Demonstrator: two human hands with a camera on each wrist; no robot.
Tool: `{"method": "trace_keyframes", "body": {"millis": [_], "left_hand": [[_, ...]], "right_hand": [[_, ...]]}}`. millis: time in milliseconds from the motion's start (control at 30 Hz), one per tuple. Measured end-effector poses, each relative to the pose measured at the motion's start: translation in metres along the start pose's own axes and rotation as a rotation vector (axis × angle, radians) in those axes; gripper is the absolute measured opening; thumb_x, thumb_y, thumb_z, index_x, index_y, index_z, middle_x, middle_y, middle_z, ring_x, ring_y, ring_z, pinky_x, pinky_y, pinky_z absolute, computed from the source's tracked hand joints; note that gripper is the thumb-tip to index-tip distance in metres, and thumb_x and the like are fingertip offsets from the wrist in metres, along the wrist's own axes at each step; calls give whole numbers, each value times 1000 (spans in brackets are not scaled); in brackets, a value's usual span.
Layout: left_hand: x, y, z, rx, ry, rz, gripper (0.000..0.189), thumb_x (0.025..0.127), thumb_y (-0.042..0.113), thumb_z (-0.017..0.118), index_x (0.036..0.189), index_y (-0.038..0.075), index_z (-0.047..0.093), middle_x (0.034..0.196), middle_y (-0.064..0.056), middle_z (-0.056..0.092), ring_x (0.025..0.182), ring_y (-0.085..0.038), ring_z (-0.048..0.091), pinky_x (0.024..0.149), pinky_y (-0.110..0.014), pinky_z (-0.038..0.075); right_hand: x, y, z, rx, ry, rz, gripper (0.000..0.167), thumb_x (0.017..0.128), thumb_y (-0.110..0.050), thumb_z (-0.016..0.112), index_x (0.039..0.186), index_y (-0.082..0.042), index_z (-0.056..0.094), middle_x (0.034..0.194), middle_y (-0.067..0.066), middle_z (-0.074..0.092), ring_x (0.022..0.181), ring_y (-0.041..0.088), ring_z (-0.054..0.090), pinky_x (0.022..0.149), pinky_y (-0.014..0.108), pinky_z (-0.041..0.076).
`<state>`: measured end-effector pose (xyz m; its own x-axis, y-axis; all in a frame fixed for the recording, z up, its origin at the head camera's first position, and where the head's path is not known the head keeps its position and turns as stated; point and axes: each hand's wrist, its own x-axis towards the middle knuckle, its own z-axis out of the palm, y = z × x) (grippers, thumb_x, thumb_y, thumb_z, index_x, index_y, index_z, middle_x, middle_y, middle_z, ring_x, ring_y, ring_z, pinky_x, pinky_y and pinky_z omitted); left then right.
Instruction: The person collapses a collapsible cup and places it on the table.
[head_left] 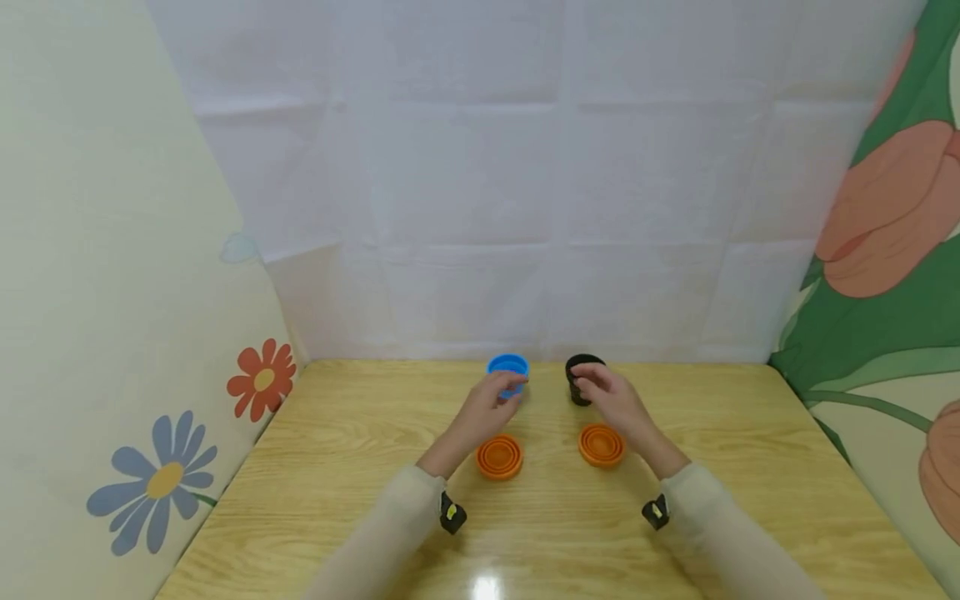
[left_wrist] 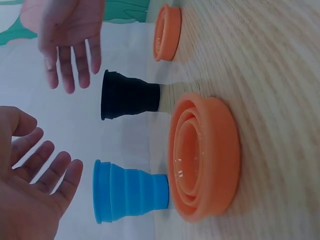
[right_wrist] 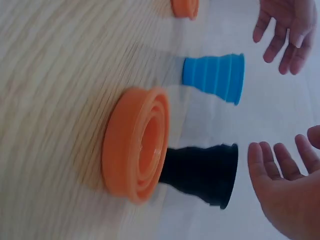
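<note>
White sheet (head_left: 465, 167) hangs behind everything – a plain backdrop, I'd judge, to make the colours stand out. No print on it that I can read.

Wood-grain surface (head_left: 555, 533) next, carrying four cups in two rows.

My hands hang above the far row, fingers loosely spread and bent, nothing between them. Left hand (head_left: 487, 408) is over the blue cup, right hand (head_left: 615, 404) over the black cup; the wrist views show both clear of the rims. The soft bend seems to suit a round rim.

Far row: black cup (left_wrist: 131, 95) on the right, blue cup (left_wrist: 132, 192) on the left, both upright, drawn out tall, narrow base down, wide mouth up. Spaced apart, probably so each hand has its own.

Near row, closer to me: left orange cup (head_left: 499, 473) and right orange cup (head_left: 602, 460), folded flat into nested rings. Lying low and broad, they look unlikely to tip.

Smallest: black wrist gadgets (head_left: 452, 513) at my cuffs. Yellowish mark on each – too small to read. No brand or label legible on any cup.
</note>
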<state>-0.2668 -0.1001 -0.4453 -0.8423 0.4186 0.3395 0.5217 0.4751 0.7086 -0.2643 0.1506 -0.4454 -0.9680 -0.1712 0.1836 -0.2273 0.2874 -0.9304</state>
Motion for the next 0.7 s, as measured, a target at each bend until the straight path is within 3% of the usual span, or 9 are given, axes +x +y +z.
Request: {"method": "trace_keyframes", "body": {"millis": [200, 433, 700], "left_hand": [[19, 1, 13, 92, -69, 50, 34, 104, 14, 54, 138, 8, 59, 146, -13, 52, 133, -30, 50, 104, -45, 50], [38, 0, 31, 250, -106, 149, 36, 102, 9, 56, 138, 4, 58, 145, -12, 53, 136, -30, 47, 110, -46, 44], [53, -1, 56, 259, -105, 102, 43, 100, 8, 58, 143, 7, 53, 148, -13, 50, 137, -28, 46, 114, -43, 42]], "right_hand": [[7, 15, -11, -166, 79, -200, 28, 103, -7, 57, 129, 1, 63, 130, 20, 63, 118, 35, 58, 99, 55, 50], [17, 33, -23, -305, 124, -301, 29, 99, 0, 60, 127, 4, 64, 132, 24, 60, 122, 41, 56, 99, 57, 51], [25, 45, -32, -480, 126, -348, 33, 97, -5, 64, 129, 5, 62, 136, 28, 57, 128, 45, 51, 107, 62, 42]]}}
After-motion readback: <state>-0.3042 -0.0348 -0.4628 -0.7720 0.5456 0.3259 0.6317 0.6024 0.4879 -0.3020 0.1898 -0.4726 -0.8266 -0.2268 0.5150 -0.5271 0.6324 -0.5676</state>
